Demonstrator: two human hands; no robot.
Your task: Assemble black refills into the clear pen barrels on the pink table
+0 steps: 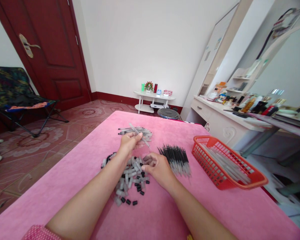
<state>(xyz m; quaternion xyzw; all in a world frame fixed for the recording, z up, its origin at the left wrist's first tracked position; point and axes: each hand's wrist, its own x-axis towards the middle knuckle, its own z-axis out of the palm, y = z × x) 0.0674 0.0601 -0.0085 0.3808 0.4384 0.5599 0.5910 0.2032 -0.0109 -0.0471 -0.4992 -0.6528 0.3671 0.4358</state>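
A translucent pen barrel (134, 129) slants from upper left to lower right in the person's left hand, over the pink table cover (150, 216). Nearest, a pink dotted sleeve (41, 232) ends below the left elbow, and both bare forearms reach forward from the bottom edge, converging toward the middle. Between them lies a loose heap of translucent pen caps (127, 180), with small black plugs (135, 202) scattered along its near and right sides. The right hand (157, 165) is at the heap's right edge, wrist bent inward, fingers curled and thumb stretched toward them beside a black piece; whether it has hold of that piece, I cannot tell. Just right of this hand, slim black-and-translucent refills (176, 160) lie side by side; farther right, a red plastic basket (210, 169) holds more translucent tubes (227, 163). The left hand (130, 141) reaches farther forward, past the heap, its thumb and fingers pinched together around the barrel. Just behind it, dark-tipped pen barrels (146, 132) lie in a bunch. Beyond the table are a white dressing table (215, 115), a round stool (168, 113) and a low white stand (152, 95) against the wall.
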